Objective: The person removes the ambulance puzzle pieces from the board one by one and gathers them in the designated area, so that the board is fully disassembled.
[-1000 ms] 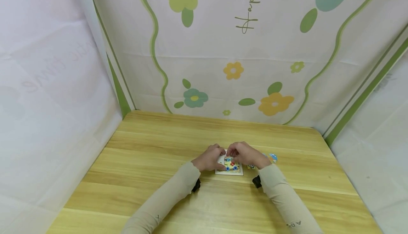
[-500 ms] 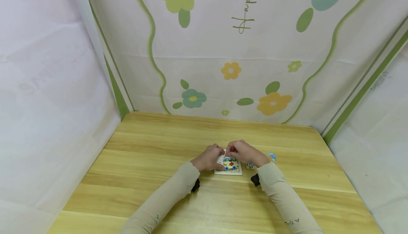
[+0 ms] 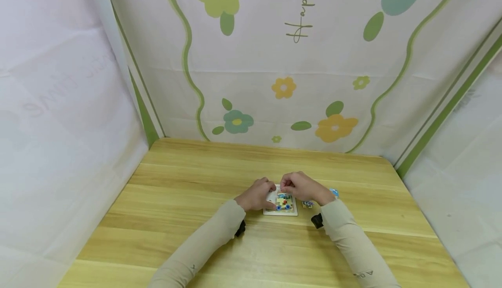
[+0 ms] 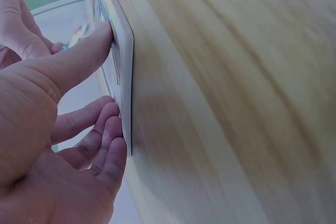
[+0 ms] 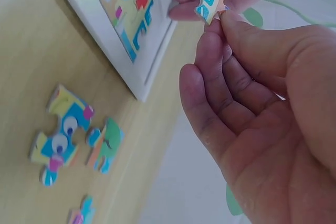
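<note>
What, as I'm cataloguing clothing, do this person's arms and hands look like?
The left sleeve and right sleeve are beige, both with small dark marks. A black object shows at each wrist. The left hand and right hand are ungloved.

A yellowish wood-grain table (image 3: 188,174) with a puzzle board (image 5: 135,80) and loose pieces (image 5: 68,124).
The white-rimmed board lies about midway between the table's left and right edges; the pieces lie toward the right edge, two near one another.
</note>
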`<state>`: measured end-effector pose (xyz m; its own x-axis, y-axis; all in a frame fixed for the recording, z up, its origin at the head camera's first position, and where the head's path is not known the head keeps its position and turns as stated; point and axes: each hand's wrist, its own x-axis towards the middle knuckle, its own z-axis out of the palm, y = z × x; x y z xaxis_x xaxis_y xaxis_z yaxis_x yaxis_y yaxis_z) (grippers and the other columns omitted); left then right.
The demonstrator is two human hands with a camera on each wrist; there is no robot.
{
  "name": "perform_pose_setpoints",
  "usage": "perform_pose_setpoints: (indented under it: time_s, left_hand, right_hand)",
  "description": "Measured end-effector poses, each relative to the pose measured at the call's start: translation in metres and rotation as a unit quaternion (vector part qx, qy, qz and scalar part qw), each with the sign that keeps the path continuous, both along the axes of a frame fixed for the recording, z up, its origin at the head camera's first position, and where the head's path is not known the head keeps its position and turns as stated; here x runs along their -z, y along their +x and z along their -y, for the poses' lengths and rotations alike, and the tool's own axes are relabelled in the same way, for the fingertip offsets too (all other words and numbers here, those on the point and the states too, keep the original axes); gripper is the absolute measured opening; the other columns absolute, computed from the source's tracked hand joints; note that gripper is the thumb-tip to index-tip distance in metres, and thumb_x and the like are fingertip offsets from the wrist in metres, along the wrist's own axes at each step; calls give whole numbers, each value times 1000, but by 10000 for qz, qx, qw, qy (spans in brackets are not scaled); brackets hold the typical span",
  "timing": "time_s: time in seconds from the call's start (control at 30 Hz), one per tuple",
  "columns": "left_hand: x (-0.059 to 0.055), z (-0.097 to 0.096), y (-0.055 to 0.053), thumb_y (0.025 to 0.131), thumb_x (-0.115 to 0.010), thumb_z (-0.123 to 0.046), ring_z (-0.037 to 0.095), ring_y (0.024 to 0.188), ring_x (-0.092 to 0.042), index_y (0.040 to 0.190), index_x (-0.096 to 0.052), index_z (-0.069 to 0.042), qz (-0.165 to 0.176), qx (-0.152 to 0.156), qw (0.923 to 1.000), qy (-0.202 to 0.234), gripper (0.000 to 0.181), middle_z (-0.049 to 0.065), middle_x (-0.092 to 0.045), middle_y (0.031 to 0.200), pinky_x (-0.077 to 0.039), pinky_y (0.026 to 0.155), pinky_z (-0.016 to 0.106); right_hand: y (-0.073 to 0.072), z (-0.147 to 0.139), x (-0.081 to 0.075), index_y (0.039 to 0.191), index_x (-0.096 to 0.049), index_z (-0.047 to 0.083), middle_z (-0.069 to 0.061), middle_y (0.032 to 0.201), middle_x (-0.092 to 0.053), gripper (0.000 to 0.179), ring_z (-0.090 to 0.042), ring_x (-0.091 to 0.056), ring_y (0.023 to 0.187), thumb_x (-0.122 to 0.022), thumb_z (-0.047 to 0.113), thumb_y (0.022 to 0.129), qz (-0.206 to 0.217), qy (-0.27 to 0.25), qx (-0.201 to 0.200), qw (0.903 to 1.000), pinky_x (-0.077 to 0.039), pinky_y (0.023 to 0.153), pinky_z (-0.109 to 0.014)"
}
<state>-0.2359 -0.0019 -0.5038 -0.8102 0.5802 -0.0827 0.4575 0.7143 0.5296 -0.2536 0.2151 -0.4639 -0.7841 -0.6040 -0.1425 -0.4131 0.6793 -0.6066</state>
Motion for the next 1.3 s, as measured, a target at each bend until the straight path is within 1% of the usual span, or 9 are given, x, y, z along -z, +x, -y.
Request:
perform_pose_setpoints:
  time_s: [0.17,0.23,0.33,0.47,0.6,0.7,0.8,1.0,1.3]
  left_hand:
    - [-1,-1,1,89,-86,-36,19,115,-55,135,-64,-4,10,-54,9999,-90,60,6,-61,128,-49,103,32]
    - [-2,-1,2,89,-85,-36,19,116,-54,135,-64,-5,20,-89,9999,-109,60,6,-60,128,-49,105,33]
    - [-2,-1,3,89,-85,-35,20,118,-54,137,-63,-5,39,-123,9999,-111,60,5,-60,129,-48,106,33]
    - [-1,-1,3,90,-84,-35,20,119,-53,139,-62,-5,85,-141,9998,-78,61,5,-59,131,-48,107,33]
    - [0,-1,2,89,-85,-35,20,118,-52,139,-62,-5,78,-149,9998,-50,62,5,-59,131,-48,106,33]
    - [0,-1,1,89,-85,-35,20,117,-52,139,-62,-6,65,-150,9999,-49,62,5,-59,131,-48,106,33]
    - [0,-1,2,90,-85,-35,19,117,-52,140,-62,-6,63,-145,9998,-74,62,5,-59,131,-47,106,33]
    - [-1,-1,2,90,-84,-35,19,117,-52,140,-62,-5,33,-87,9999,-142,62,5,-59,131,-48,106,33]
    - [1,0,1,90,-84,-37,20,118,-53,139,-62,-6,-25,-55,9999,-120,63,5,-59,131,-48,107,33]
  right_hand:
    - [2,-15,-4,97,-69,11,-8,94,-72,12,-21,-66,83,-62,11,106,-39,4,90,10000,-53,72,-26]
    - [3,-24,-5,97,-69,12,-7,94,-72,12,-20,-66,81,-62,12,106,-112,43,127,9998,-53,72,-26]
    - [5,-39,-5,97,-69,11,-6,93,-72,12,-17,-65,80,-62,14,107,-263,112,191,9994,-52,72,-27]
    - [8,-62,-5,96,-69,10,-4,91,-70,12,-12,-60,77,-62,13,106,-417,229,278,9985,-51,69,-27]
    - [11,-82,-9,96,-68,10,-2,89,-69,11,-10,-56,75,-63,12,105,-411,335,371,9979,-49,68,-27]
    - [13,-93,-10,95,-67,10,-2,89,-69,11,-11,-57,76,-63,10,105,-358,366,464,9976,-49,68,-26]
    - [18,-101,-8,94,-68,10,-2,90,-69,11,-11,-58,77,-63,10,105,-282,387,574,9972,-50,68,-26]
    - [23,-112,1,95,-69,8,-2,93,-71,12,-10,-57,78,-62,6,104,-83,412,658,9969,-49,68,-25]
    - [20,-118,10,91,-69,7,-1,90,-69,13,-11,-54,77,-63,3,102,-6,458,792,9958,-46,69,-25]
